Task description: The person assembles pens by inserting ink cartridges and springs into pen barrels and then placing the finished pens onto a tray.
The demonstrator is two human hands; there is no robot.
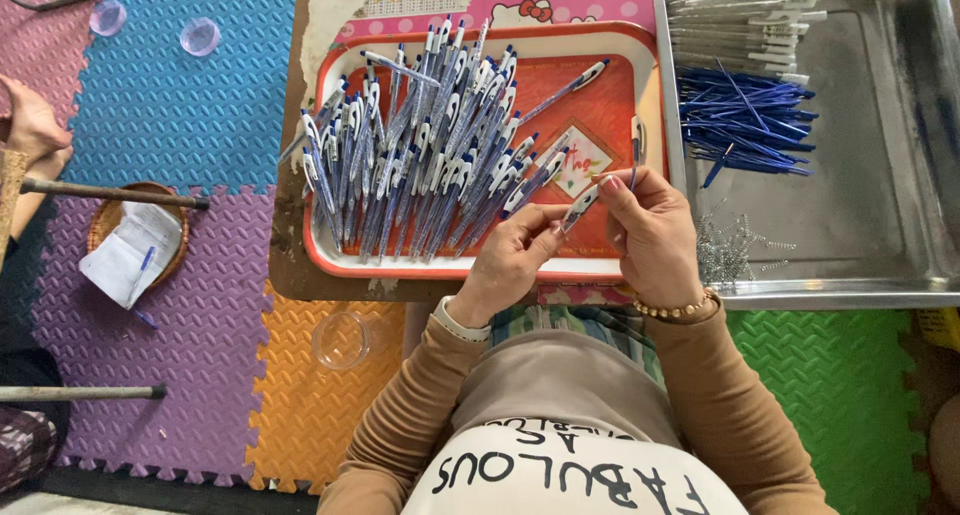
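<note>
Two hands pinch one pen (578, 207) above red tray (480, 267) front rim: left hand (510, 260) fingers closed on lower barrel, right hand (650, 230) closed on upper end. Risk: grip slips, pen drops into loose pen pile (430, 155); springs (735, 245) in metal tray (900, 265) nearby could scatter if knocked.

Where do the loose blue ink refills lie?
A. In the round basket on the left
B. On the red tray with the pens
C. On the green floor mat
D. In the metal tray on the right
D: the blue refills lie heaped in the metal tray, beside the red tray of pens.
</note>
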